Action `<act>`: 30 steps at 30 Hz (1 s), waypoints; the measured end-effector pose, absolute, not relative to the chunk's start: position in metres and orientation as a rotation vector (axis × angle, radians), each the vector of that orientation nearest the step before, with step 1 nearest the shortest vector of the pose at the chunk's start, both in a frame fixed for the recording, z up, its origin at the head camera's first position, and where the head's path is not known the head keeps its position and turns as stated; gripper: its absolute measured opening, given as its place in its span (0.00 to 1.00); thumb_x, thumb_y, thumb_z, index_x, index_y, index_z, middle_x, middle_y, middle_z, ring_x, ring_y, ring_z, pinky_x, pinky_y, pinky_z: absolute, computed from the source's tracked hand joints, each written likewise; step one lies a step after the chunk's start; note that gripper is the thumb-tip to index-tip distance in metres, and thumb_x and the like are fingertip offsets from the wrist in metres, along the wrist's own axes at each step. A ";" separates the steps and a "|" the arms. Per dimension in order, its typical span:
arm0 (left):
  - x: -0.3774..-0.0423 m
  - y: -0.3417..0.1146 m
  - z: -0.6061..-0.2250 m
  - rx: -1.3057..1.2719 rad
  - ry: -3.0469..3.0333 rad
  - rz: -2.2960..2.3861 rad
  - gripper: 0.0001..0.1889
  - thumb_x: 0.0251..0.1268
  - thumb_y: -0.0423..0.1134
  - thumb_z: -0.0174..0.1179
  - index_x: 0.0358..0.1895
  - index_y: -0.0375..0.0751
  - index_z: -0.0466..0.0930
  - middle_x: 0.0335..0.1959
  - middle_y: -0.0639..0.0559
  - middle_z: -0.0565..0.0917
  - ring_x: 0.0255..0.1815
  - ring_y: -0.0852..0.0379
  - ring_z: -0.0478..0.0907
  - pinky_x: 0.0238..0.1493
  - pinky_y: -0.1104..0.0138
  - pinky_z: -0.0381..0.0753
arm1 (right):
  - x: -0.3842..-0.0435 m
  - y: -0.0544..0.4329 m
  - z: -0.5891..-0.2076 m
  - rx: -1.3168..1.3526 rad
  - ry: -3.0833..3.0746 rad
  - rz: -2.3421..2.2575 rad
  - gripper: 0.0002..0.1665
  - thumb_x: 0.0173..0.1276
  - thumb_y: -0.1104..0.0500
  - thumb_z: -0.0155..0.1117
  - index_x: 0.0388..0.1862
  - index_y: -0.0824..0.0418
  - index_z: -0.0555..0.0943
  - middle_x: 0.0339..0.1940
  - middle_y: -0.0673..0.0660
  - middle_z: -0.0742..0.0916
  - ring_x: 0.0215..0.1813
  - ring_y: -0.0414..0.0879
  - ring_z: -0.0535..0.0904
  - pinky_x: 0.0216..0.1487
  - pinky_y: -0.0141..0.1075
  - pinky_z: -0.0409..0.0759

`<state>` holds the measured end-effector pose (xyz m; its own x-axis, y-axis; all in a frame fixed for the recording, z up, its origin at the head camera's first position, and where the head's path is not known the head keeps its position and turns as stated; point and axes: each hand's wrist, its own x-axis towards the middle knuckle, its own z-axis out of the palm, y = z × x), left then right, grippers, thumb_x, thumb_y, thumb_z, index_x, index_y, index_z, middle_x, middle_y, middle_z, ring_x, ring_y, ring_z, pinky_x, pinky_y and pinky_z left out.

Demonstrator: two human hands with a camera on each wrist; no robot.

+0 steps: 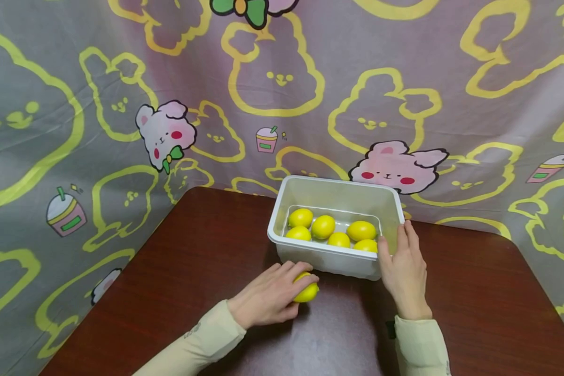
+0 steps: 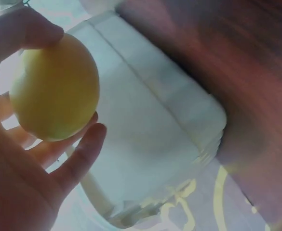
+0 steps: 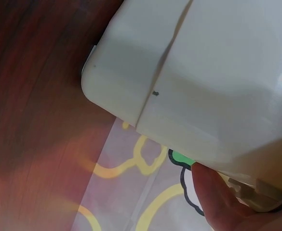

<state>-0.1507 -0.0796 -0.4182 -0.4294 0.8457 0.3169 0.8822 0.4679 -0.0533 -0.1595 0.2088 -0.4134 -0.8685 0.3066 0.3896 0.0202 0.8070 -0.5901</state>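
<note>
My left hand (image 1: pixel 273 293) holds a yellow lemon (image 1: pixel 306 290) in front of the white plastic bin (image 1: pixel 329 249), its thumb and fingers curled round the fruit. The left wrist view shows this lemon (image 2: pixel 56 89) close up, with the bin's wall (image 2: pixel 131 110) behind it. At the bin's right front corner, my right hand (image 1: pixel 406 271) grips the rim, thumb over the edge and fingers along the outer side. In the right wrist view a finger (image 3: pixel 213 195) lies against the bin (image 3: pixel 218 72); the thumb cannot be made out there. Several lemons (image 1: pixel 323 227) lie inside the bin.
The bin stands on a dark red-brown table (image 1: pixel 207 235), near its back edge. A patterned cloth (image 1: pixel 282 78) with rabbit drawings hangs behind the table and along its sides.
</note>
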 end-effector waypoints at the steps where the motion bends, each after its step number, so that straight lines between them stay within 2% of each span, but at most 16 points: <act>1: -0.151 -0.080 -0.416 -1.470 -2.411 -0.174 0.30 0.51 0.43 0.66 0.61 0.48 0.71 0.58 0.50 0.72 0.45 0.55 0.71 0.38 0.67 0.72 | -0.159 0.209 -0.413 -0.243 -2.514 0.813 0.38 0.74 0.46 0.46 0.72 0.72 0.62 0.75 0.65 0.62 0.57 0.73 0.71 0.53 0.66 0.69; 11: -0.148 -0.077 -0.402 -1.478 -2.327 -0.180 0.30 0.55 0.46 0.61 0.64 0.48 0.70 0.58 0.51 0.72 0.45 0.55 0.72 0.41 0.67 0.71 | -0.157 0.208 -0.415 -0.250 -2.504 0.813 0.38 0.74 0.46 0.46 0.72 0.72 0.62 0.75 0.65 0.62 0.57 0.73 0.71 0.53 0.66 0.68; 19: -0.151 -0.074 -0.389 -1.477 -2.214 -0.259 0.30 0.55 0.45 0.62 0.63 0.45 0.71 0.61 0.50 0.72 0.53 0.53 0.73 0.47 0.64 0.73 | -0.156 0.207 -0.415 -0.251 -2.504 0.823 0.38 0.74 0.46 0.46 0.73 0.72 0.62 0.75 0.65 0.62 0.58 0.73 0.71 0.54 0.66 0.68; 30: -0.158 -0.069 -0.372 -1.465 -2.163 -0.344 0.27 0.55 0.43 0.62 0.60 0.43 0.71 0.61 0.47 0.73 0.53 0.52 0.73 0.54 0.62 0.73 | -0.157 0.207 -0.416 -0.240 -2.488 0.818 0.37 0.74 0.47 0.46 0.72 0.72 0.63 0.74 0.65 0.63 0.56 0.73 0.72 0.53 0.66 0.69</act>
<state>-0.1577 -0.0694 -0.3719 -0.2950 0.7922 0.5342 0.9188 0.3886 -0.0689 -0.1572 0.2066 -0.4159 -0.8562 0.3141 0.4101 0.0094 0.8033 -0.5956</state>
